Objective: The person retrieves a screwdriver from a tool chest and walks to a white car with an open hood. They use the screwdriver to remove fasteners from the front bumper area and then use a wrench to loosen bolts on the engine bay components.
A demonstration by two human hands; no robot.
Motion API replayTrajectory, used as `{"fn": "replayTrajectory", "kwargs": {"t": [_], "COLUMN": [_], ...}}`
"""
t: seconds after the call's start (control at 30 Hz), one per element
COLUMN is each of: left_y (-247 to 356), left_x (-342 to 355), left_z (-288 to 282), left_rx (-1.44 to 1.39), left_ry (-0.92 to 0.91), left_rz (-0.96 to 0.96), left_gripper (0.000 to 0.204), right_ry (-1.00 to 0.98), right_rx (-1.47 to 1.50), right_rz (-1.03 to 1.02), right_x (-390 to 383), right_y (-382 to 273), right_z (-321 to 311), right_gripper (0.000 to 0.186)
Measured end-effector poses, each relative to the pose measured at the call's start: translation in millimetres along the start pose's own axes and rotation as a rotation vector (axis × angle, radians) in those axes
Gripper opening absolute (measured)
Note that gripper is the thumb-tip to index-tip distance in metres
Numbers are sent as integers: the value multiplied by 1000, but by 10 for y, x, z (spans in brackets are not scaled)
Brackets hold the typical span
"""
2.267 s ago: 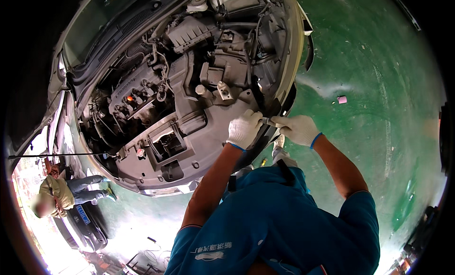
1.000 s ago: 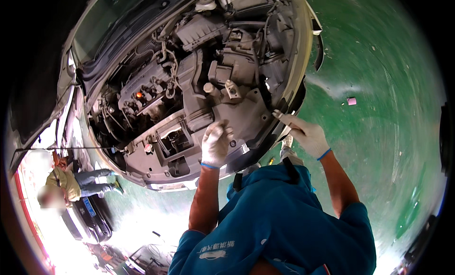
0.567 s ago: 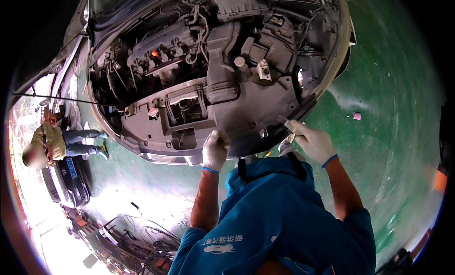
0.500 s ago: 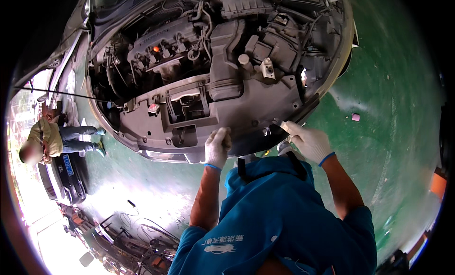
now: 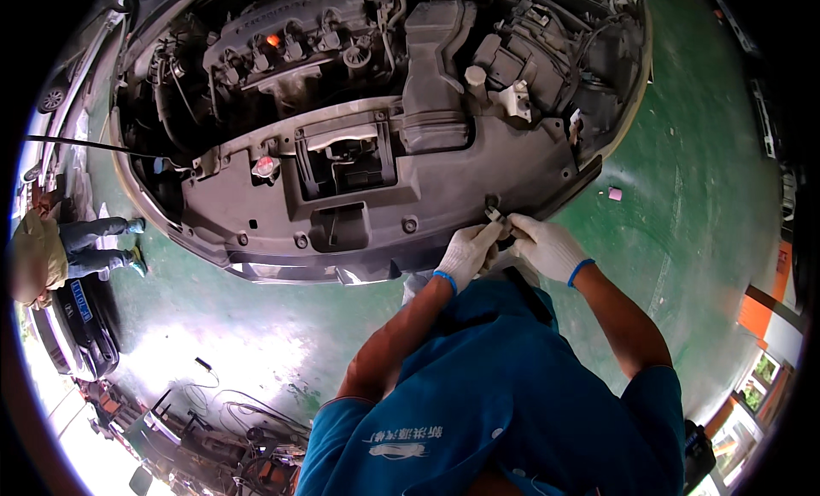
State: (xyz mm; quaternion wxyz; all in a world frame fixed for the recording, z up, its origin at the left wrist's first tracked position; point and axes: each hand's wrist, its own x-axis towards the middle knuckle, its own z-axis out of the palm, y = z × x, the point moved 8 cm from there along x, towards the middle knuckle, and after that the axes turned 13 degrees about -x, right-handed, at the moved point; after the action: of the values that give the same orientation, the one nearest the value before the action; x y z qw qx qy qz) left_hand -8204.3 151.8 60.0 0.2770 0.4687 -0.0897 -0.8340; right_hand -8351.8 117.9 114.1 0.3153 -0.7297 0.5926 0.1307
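I stand at the front of a car with its hood open. The grey plastic cover panel spans the front of the engine bay. Both my hands wear white gloves and meet at the panel's front edge on the right side. My left hand pinches a small dark clip sticking up from the panel edge. My right hand rests against the same spot, with its fingertips touching the left hand's. What the right hand's fingers hold is hidden.
The engine and air intake duct fill the bay behind the panel. A hood prop rod crosses at left. Another person crouches at far left by a dark car. Tools and cables lie on the green floor.
My view has shifted so the car sits higher and more centred. My left hand moved right along the panel edge to join the right hand at the clip.
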Motion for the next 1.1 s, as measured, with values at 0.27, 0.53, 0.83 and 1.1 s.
{"fn": "replayTrajectory", "kwargs": {"t": [0.27, 0.53, 0.83, 1.1], "left_y": [-160, -198, -165, 8], "left_x": [227, 326, 292, 278], "left_z": [11, 57, -32, -129], "left_rx": [-217, -535, -317, -98], "left_ry": [-106, -119, -23, 46], "left_rz": [-75, -154, -105, -81], "left_gripper": [38, 36, 27, 30], "right_ry": [-207, -539, 261, -191], "right_rx": [250, 525, 216, 1005], "right_rz": [160, 287, 54, 438], "right_x": [17, 293, 30, -97], "right_y": [-274, -230, -107, -331], "right_z": [-213, -183, 167, 180], "right_gripper": [32, 18, 36, 42]}}
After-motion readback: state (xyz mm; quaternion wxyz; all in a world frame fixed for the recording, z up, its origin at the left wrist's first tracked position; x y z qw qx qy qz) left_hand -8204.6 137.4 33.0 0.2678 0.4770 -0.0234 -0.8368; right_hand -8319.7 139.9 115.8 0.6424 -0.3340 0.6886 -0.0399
